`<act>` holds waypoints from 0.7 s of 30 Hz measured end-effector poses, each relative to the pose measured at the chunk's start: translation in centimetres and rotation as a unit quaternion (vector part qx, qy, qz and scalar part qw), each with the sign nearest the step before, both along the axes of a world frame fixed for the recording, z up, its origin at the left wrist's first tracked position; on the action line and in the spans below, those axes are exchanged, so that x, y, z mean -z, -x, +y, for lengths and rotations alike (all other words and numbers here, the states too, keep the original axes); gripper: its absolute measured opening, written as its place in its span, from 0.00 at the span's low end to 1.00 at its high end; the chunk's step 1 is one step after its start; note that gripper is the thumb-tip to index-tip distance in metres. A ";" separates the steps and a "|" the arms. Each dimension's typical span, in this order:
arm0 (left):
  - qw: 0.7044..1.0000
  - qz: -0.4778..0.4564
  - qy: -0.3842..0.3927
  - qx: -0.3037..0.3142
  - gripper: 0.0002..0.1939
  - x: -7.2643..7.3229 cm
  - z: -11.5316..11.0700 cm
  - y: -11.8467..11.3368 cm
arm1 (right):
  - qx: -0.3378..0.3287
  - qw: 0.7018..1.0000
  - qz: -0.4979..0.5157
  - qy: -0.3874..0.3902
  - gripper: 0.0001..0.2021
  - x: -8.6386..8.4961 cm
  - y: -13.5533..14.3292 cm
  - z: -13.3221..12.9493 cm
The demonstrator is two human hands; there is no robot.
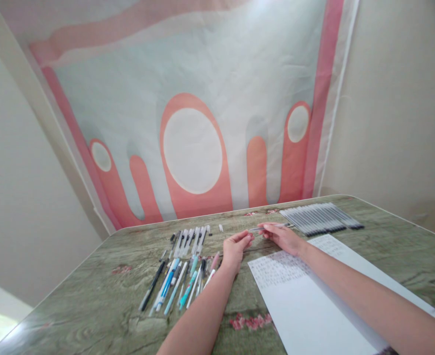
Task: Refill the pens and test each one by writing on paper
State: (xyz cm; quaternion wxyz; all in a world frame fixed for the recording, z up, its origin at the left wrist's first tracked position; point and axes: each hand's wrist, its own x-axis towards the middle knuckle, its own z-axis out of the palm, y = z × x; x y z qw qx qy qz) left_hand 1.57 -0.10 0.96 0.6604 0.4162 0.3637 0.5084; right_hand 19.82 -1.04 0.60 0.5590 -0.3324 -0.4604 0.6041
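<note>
Grey pen (255, 229) held in the right hand above a wood-patterned table

Right hand (282, 238): fingers closed on the pen, the thumb side towards the left hand. The pen runs roughly sideways, its left part bare between the two hands and its right part showing beyond the fingers. Left hand (236, 246): thumb and fingertips drawn close together at the pen's left end; whether they clamp it cannot be told at this size.

Position of the pen: over the far half of the table (88, 296), left of a neat row of slim grey pens (319, 218) with dark ends, laid side by side. The right forearm crosses over white paper (306, 310), which bears lines of dark marks along its far part; the marks are too small to read.

Left of the left hand, two groups are noted. The farther one is a row of clear tubes (191, 240), with small dark pieces about it. The nearer one is a batch of mixed pens (171, 286), among them black, blue, white, teal and pink; the left forearm passes just beside it. A small white piece (221, 228) lies beyond the left hand.

Pink blossoms (250, 322) are printed on the tabletop. Behind the table hangs a pink and pale grey wall hanging (193, 148) with rounded shapes.
</note>
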 end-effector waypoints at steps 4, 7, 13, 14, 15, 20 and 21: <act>1.000 0.002 -0.003 0.001 0.19 0.1 -0.1 -0.1 | 0.002 1.000 -0.001 0.001 0.13 0.0 0.1 0.0; 1.000 0.020 -0.016 -0.002 0.17 0.4 0.2 -0.2 | 0.006 1.000 0.016 0.009 0.12 0.1 -0.1 0.3; 0.915 0.351 -0.174 -0.097 0.10 -1.0 3.6 1.6 | 0.024 0.997 0.058 0.035 0.09 0.7 -0.5 1.0; 0.902 0.374 -0.185 -0.109 0.10 -1.4 4.4 2.2 | 0.022 0.997 0.059 0.036 0.09 0.8 -0.6 1.0; 0.894 0.387 -0.188 -0.122 0.10 -1.9 5.2 2.8 | 0.019 0.997 0.059 0.035 0.09 0.8 -0.6 1.0; 0.861 0.448 -0.179 -0.163 0.07 -3.0 8.6 4.6 | 0.006 0.997 0.071 0.031 0.11 0.7 -0.5 1.0; 0.858 0.456 -0.171 -0.163 0.06 -3.0 9.0 4.6 | 0.005 0.997 0.073 0.032 0.12 0.8 -0.5 1.1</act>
